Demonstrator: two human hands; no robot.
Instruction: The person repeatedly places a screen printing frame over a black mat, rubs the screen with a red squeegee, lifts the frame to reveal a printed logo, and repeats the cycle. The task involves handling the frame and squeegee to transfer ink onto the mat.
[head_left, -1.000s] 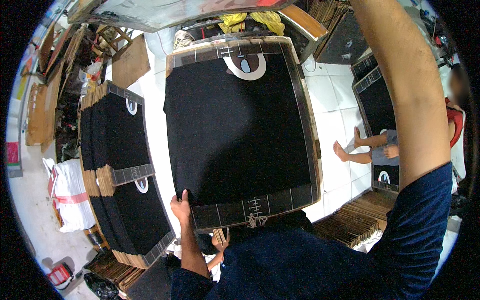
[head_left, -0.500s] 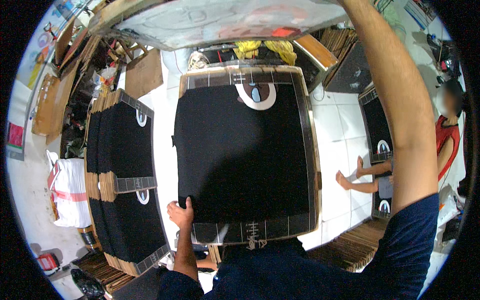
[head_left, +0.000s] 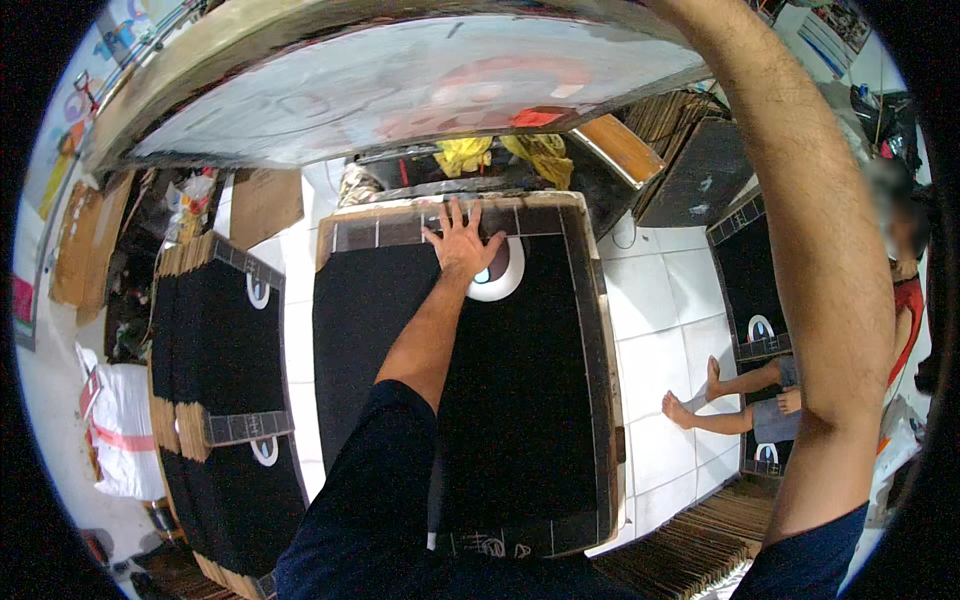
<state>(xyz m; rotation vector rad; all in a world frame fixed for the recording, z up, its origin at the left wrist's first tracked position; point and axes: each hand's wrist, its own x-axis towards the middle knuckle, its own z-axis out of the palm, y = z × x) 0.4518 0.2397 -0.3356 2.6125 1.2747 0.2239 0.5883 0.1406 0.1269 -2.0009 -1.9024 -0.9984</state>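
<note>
My left hand (head_left: 462,242) lies with fingers spread near the far edge of a marked board (head_left: 350,232). Its fingertips rest on the board's dark lined border, and the palm is by the printed eye shape (head_left: 515,275). Over the board is spread a black fabric piece (head_left: 530,400); the white-ringed print sits at its far edge, partly covered by my hand. My right arm (head_left: 810,230) reaches up along the right side toward a large tilted screen frame (head_left: 380,90), pale and smeared with red. The right hand itself is beyond the top edge.
Stacked boards with black printed fabric (head_left: 225,320) stand on the left, beside a white sack (head_left: 122,455). Yellow plastic bags (head_left: 540,155) lie beyond the board. On the right, a person sits with bare feet (head_left: 682,410) on the white tiles (head_left: 650,345), near more fabric-covered boards (head_left: 750,270).
My left hand has gone from the board's near left corner to its far edge, fingers now spread flat. The view has shifted, and the screen frame fills more of the top.
</note>
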